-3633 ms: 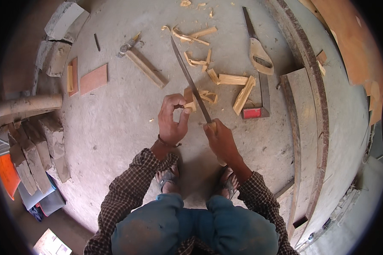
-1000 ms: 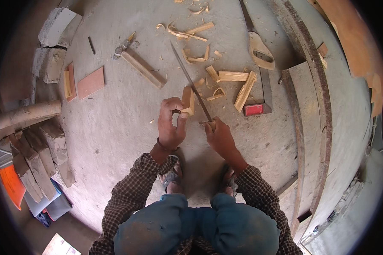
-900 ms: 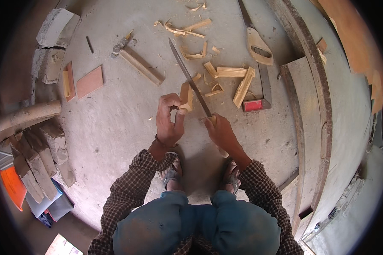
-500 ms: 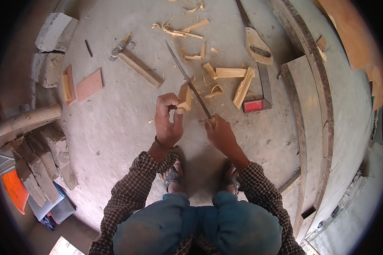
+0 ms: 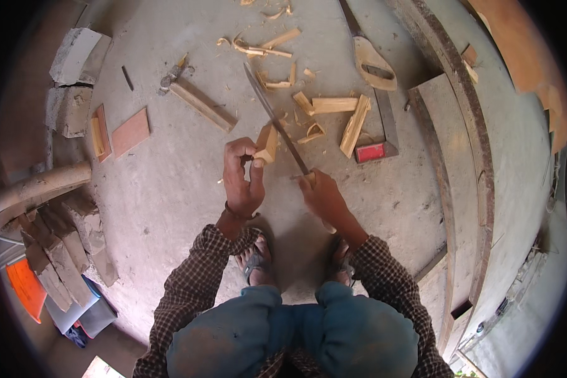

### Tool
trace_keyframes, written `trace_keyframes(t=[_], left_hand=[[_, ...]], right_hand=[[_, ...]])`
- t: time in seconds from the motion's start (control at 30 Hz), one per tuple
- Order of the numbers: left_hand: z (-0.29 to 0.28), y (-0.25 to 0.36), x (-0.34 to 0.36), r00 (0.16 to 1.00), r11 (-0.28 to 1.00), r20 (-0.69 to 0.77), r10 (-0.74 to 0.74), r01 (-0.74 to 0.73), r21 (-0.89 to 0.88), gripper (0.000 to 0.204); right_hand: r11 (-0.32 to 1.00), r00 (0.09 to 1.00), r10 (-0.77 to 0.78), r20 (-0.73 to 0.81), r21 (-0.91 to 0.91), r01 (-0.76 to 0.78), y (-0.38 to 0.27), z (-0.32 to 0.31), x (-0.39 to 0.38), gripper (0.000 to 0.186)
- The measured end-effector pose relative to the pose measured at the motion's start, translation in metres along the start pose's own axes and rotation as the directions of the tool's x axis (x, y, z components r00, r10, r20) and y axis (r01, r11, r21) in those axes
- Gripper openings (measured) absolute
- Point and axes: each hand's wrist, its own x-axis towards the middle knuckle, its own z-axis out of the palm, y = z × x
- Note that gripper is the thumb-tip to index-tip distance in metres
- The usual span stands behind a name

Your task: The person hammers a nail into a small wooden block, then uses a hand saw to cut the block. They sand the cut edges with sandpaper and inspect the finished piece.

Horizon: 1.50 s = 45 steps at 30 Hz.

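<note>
My left hand (image 5: pixel 242 176) pinches a small pale wooden block (image 5: pixel 268 142) between thumb and fingers, above the floor. In my right hand (image 5: pixel 324 198) is the wooden handle of a long, dark, tapering file (image 5: pixel 276 120), its handle end showing below the fist. The file slants up and to the left, passing just right of the block. Whether the two touch, I cannot tell. Split wood pieces (image 5: pixel 356 126) and curled shavings (image 5: pixel 313 132) lie on the floor beyond.
A hammer (image 5: pixel 201 104) lies far left of centre, near a flat reddish piece (image 5: pixel 131 131). To the right are a handsaw (image 5: pixel 375 63) and a try square (image 5: pixel 372 152) with a red patch. Long boards (image 5: pixel 457 157) border the right side; bricks (image 5: pixel 69 110) stand left.
The file has turned slightly in my right hand and shows a broader face. Its handle end now shows below the fist. The block stays in my left hand.
</note>
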Motion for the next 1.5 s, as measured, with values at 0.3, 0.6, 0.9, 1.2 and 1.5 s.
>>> trace_keyframes(t=[0.3,0.6,0.9,1.2,1.5], left_hand=[[-0.001,0.003,-0.016,1.0,0.999,0.01,-0.029,0.029,-0.035,0.021],[-0.009,0.0,-0.019,0.999,0.998,-0.002,-0.039,0.039,-0.057,0.019],[-0.003,-0.006,-0.017,1.0,0.999,0.013,0.007,-0.006,-0.049,0.023],[-0.022,-0.019,0.009,0.986,0.989,-0.091,-0.138,0.132,-0.068,0.03],[-0.014,-0.015,0.009,0.995,0.998,-0.083,-0.057,0.058,0.014,0.026]], right_hand=[[0.993,0.985,-0.118,-0.125,0.005,0.119,-0.025,-0.011,-0.029,0.03],[0.993,0.989,-0.114,-0.095,-0.041,0.111,-0.029,-0.014,-0.026,0.03],[0.964,0.984,-0.115,-0.137,-0.254,0.077,0.011,0.007,-0.015,0.033],[0.965,0.949,-0.256,-0.185,-0.099,0.242,-0.019,0.0,-0.022,0.028],[0.95,0.95,-0.282,-0.132,-0.174,0.258,-0.033,0.0,-0.024,0.025]])
